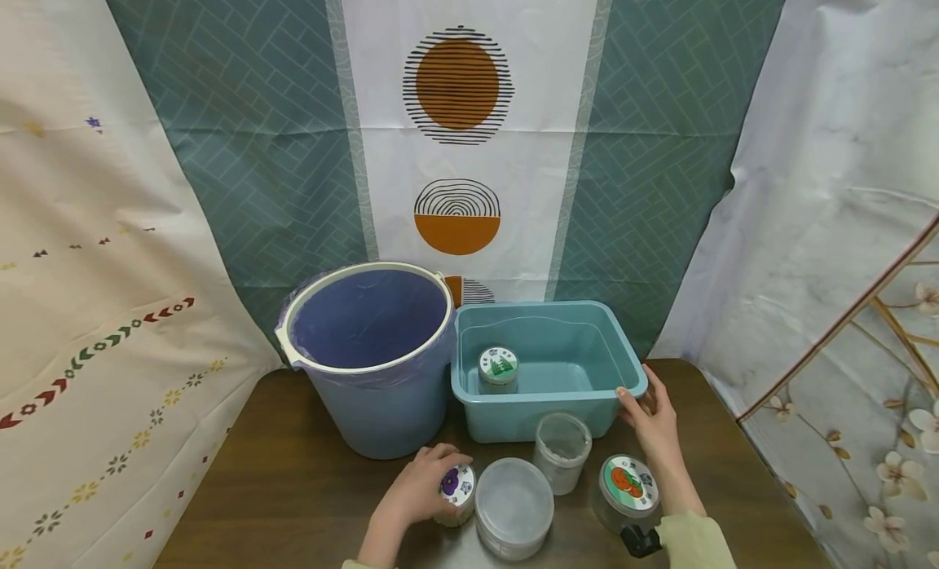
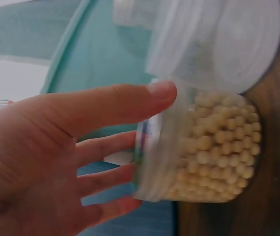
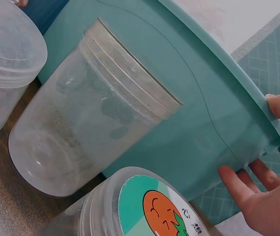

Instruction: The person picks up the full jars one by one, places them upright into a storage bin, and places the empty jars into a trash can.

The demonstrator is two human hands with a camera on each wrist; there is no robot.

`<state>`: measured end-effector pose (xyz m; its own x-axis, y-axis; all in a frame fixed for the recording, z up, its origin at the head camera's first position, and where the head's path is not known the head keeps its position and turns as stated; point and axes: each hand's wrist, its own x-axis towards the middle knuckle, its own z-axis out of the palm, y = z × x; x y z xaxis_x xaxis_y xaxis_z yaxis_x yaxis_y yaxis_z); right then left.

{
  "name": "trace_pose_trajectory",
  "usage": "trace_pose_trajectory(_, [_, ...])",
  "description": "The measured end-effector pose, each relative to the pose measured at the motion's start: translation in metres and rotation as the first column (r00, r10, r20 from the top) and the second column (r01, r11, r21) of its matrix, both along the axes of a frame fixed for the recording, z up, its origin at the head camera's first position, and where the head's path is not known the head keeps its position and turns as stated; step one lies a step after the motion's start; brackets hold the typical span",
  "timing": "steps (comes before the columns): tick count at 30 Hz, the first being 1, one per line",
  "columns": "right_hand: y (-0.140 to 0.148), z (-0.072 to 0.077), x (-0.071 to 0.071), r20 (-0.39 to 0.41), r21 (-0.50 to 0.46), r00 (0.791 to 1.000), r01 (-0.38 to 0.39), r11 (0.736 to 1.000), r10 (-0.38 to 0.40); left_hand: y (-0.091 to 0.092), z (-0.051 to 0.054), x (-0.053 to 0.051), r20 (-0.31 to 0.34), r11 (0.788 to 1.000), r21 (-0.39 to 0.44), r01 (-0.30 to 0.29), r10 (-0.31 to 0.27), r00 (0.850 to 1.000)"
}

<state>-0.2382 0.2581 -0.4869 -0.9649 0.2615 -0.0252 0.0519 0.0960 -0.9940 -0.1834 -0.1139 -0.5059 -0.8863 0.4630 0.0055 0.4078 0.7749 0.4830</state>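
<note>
My left hand (image 1: pixel 420 489) is at a small clear jar (image 1: pixel 456 497) whose white lid carries a purple flower. In the left wrist view, the jar holds pale round beans (image 2: pixel 223 147), with my thumb on one side of the lid and fingertips at its edge. My right hand (image 1: pixel 655 418) grips the right front corner of a teal plastic basin (image 1: pixel 543 398). There, the thumb lies on the rim and the fingers are beneath it, as the right wrist view shows. Inside the basin stands a jar with a green-leaf lid (image 1: pixel 498 368).
Left of the basin is a blue lined bucket (image 1: pixel 367 365). In front stand a frosted-lid tub (image 1: pixel 513 504), a lidless clear jar (image 1: pixel 562 453) and a jar with an orange-fruit lid (image 1: pixel 628 487). Patterned cloths (image 1: pixel 455 161) hang behind the wooden table (image 1: pixel 293 487).
</note>
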Motion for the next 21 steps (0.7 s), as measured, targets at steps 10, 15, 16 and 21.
trace_pose_trajectory(10, [0.004, 0.001, 0.0, -0.002, -0.01, 1.0, 0.011, 1.0, -0.011, 0.015, -0.014, -0.008, 0.009, 0.998, -0.05, -0.042, 0.043, 0.999])
trace_pose_trajectory(15, [0.003, -0.001, 0.0, -0.013, -0.017, 1.0, 0.001, 1.0, -0.001, 0.016, -0.016, -0.012, 0.044, 0.996, -0.088, -0.035, 0.039, 0.998])
trace_pose_trajectory(16, [0.003, -0.001, 0.0, -0.013, -0.016, 1.0, 0.002, 1.0, -0.002, 0.016, -0.016, -0.013, 0.051, 0.995, -0.098, -0.033, 0.038, 0.998])
trace_pose_trajectory(21, [0.001, -0.001, 0.0, -0.005, -0.007, 1.0, 0.002, 1.0, -0.002, 0.016, -0.013, -0.015, 0.08, 0.991, -0.128, -0.024, 0.034, 0.996])
